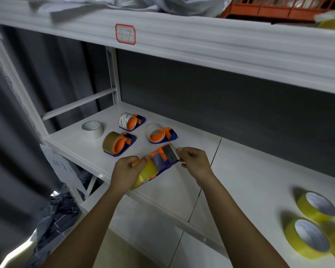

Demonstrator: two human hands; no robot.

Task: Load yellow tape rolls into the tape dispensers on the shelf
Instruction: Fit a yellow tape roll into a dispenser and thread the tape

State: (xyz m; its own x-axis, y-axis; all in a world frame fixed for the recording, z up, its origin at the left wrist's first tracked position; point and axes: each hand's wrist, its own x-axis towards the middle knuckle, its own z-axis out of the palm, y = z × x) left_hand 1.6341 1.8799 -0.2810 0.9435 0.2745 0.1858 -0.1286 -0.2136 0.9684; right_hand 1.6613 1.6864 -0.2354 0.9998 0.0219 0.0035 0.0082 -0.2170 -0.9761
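Looking across the white shelf (182,190), I judge the job roughly midway: three tape dispensers sit at the back, one carrying a brown roll (118,142), one a white printed roll (129,121) and one a pale roll (157,133), none of them yellow from here, and a loose white roll (92,129) lies beside them. Two spare yellow tape rolls (315,206) (307,237) wait on the shelf at far right, well apart from my hands. The dispenser in hand (161,161), orange and blue, already carries a translucent yellow roll (146,176). My left hand (127,171) grips the roll end, and my right hand (194,160) pinches the tape's free end at the dark blade plate, so threading looks unfinished.
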